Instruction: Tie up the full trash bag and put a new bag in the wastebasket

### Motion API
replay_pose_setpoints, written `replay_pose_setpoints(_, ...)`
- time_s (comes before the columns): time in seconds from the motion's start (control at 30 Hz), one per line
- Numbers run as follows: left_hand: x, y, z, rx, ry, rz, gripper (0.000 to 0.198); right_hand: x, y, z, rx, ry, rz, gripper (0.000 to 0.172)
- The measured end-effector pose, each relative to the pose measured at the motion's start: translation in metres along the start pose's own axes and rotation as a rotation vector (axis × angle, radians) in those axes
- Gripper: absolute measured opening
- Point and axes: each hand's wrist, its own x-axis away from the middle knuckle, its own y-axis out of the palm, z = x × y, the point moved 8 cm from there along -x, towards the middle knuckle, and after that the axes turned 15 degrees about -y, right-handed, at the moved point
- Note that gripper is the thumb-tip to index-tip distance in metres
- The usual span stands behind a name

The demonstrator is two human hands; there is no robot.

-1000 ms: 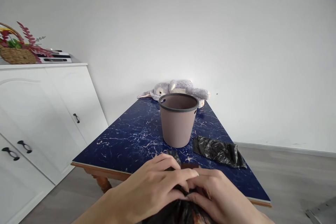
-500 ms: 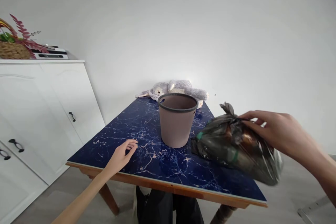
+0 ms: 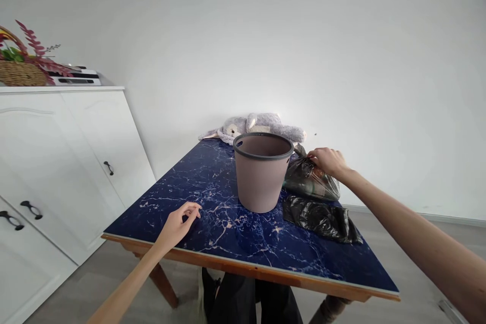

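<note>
My right hand [image 3: 327, 160] reaches out over the far right of the blue marbled table [image 3: 197, 197] and grips the top of a tied, filled black rubbish bag [image 3: 309, 180], which rests on the table just right of the bin. The grey-brown plastic bin [image 3: 261, 172] stands upright and empty-looking in the middle. My left hand [image 3: 178, 223] rests on the near left part of the tabletop, fingers loosely curled, holding nothing. A folded, empty black bag [image 3: 321, 218] lies in front of the filled one.
A grey plush toy [image 3: 254, 126] lies at the table's far end by the white wall. A white cabinet [image 3: 56, 162] stands on the left, with a wicker basket of flowers [image 3: 21, 68] on top. Grey floor surrounds the table.
Both hands were together at the bag's neck near me. The right hand then carried the bag out right and set it down beside the bin; the left hand dropped onto the table.
</note>
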Motion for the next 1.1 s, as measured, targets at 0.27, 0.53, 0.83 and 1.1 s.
replay_pose_setpoints(0.27, 0.002, -0.002, 0.004, -0.017, 0.009, 0.028, 0.047, -0.005, 0.014, -0.006, -0.066, 0.016, 0.095, 0.031)
replay_pose_setpoints(0.53, 0.006, 0.001, 0.004, -0.024, -0.001, 0.008, 0.046, 0.073, -0.010, -0.022, -0.134, 0.007, 0.382, 0.040)
replay_pose_setpoints(0.83, 0.007, 0.002, 0.015, -0.035, 0.021, 0.046, 0.045, 0.194, 0.061, -0.053, -0.250, -0.042, 0.382, 0.040)
replay_pose_setpoints(1.1, 0.006, 0.001, 0.017, -0.064, 0.020, 0.082, 0.045, 0.202, 0.073, -0.043, -0.233, 0.034, 0.348, 0.030)
